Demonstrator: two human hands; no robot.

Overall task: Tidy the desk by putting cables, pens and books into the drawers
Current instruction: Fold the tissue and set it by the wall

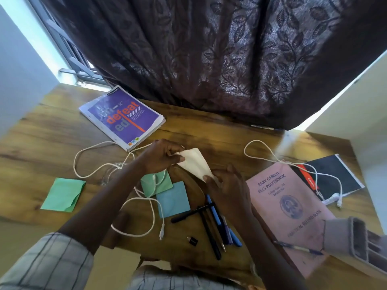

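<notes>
My left hand (162, 156) and my right hand (225, 188) both pinch a cream sheet of paper (195, 163) above the middle of the wooden desk (41, 143). A white cable (138, 206) loops under my left forearm. A second white cable (310, 167) lies across the pink record book (291, 208) and a black book (335, 174) at the right. A purple book (123, 116) lies at the back left. Several pens (213, 225) are bunched below my right hand, and another pen (299, 248) rests on the pink book.
A green sheet (62, 194) lies at the left; a green note (157, 183) and a blue note (173, 198) sit near the centre. A small black cap (192, 240) lies by the pens. A grey organiser tray (360, 241) stands at the right edge. A dark curtain (209, 59) hangs behind.
</notes>
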